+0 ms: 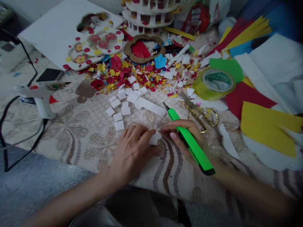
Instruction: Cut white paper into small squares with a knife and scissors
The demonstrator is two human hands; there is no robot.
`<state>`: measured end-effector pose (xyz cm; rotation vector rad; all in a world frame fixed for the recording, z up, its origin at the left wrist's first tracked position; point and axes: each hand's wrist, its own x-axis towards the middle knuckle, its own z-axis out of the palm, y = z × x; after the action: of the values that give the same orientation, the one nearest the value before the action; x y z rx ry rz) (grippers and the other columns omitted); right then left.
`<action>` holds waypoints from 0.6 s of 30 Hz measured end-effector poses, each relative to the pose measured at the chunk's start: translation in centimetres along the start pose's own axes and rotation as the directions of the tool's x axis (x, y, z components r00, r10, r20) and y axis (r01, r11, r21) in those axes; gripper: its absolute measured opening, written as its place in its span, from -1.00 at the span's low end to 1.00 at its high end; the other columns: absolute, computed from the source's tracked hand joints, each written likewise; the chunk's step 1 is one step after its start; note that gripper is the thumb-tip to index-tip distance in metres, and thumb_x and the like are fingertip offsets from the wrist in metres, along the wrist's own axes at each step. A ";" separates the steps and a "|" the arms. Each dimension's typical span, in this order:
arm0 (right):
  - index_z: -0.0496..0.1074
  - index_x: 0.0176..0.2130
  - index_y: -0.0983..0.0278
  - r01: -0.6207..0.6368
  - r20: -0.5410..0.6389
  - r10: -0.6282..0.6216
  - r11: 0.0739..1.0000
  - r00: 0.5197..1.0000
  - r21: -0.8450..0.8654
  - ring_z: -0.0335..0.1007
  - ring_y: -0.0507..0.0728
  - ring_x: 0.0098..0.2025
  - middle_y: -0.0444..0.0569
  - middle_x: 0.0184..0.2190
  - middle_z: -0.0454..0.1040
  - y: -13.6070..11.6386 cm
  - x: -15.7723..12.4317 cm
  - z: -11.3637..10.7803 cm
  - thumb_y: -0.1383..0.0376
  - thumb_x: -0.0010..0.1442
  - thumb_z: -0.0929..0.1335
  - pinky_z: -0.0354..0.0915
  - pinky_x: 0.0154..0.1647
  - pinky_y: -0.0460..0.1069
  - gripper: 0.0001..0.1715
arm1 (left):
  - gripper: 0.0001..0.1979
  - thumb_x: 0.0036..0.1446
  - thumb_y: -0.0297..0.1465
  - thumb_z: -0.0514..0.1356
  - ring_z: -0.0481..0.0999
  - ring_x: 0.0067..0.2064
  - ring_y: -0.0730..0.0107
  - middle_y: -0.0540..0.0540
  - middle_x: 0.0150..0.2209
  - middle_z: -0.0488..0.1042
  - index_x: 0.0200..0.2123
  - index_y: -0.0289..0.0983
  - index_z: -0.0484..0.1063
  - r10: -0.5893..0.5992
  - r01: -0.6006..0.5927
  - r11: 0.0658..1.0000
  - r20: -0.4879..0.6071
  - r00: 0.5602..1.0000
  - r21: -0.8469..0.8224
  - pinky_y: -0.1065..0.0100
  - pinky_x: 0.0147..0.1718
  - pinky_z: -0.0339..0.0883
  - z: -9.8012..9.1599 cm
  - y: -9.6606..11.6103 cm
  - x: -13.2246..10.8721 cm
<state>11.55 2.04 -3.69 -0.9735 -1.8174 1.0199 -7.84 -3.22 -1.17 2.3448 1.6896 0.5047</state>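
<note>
A green utility knife [189, 138] is held in my right hand [187, 135], its blade pointing up and to the left, away from me. My left hand [134, 145] is closed over a small white foam piece [155, 138], which sticks out past the thumb and fingers at the table's near side. The fingertips of my right hand are close to that piece; whether they touch it I cannot tell. Just beyond my left hand lie several cut white squares [118, 117] and a longer white strip [150, 105].
Gold-handled scissors [199, 112] and a roll of clear yellowish tape [214, 83] lie right. Paper scraps [127, 74] cover the middle, before a tiered white structure [149, 15]. A hot glue gun [41, 97] with its cord stands left; coloured sheets [267, 126] lie far right.
</note>
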 end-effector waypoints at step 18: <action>0.37 -0.02 0.12 0.044 0.068 -0.044 0.999 0.997 0.010 0.53 0.13 -0.12 -0.08 -0.17 0.55 0.6 -0.8 -0.2 0.33 0.24 0.36 0.50 -0.20 0.03 -0.70 | -0.87 0.16 -0.35 0.24 0.36 -0.21 0.20 -0.10 -0.26 0.42 -0.26 -0.25 0.36 -0.181 0.178 0.983 -0.112 0.977 -0.035 0.16 -0.27 0.31 1.4 1.2 0.3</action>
<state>12.19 1.55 -4.34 -0.8993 -1.8811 1.0442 -6.18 -3.31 -1.96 2.1567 1.9118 0.6333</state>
